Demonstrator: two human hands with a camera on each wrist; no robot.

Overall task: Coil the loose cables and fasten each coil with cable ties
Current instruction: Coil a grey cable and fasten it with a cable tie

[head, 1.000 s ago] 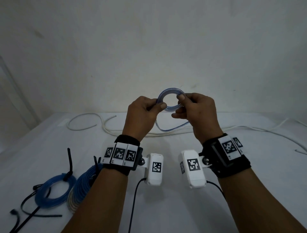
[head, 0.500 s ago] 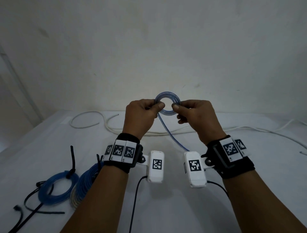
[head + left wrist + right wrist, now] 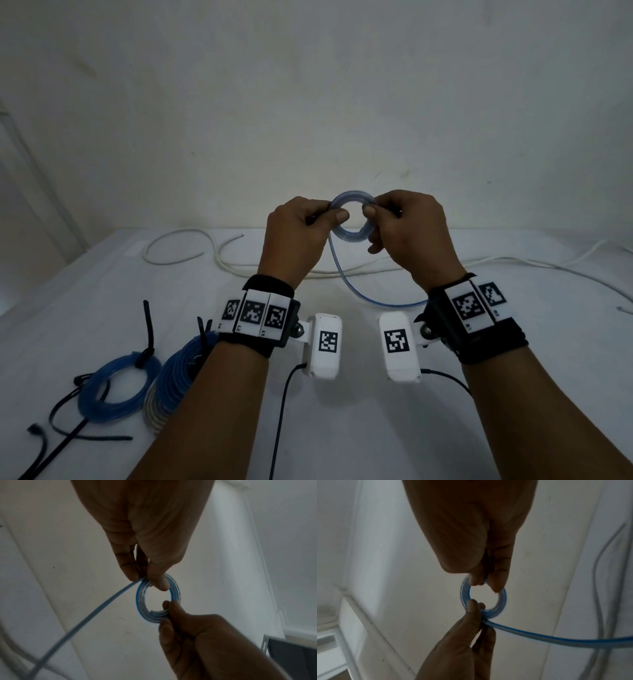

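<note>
We see the white table [image 3: 342, 428] with a loose white cable [image 3: 219, 260] at the back; above it our left hand [image 3: 294, 240] and right hand [image 3: 407, 236] each pinch a side of the small blue coil [image 3: 351, 234], its tail [image 3: 359, 291] trailing down onto the table

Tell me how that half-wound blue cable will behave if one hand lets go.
The blue cable looks springy: both hands pinch its tight coil, so it would probably unwind. Its free tail sags, so likely light and floppy.
</note>
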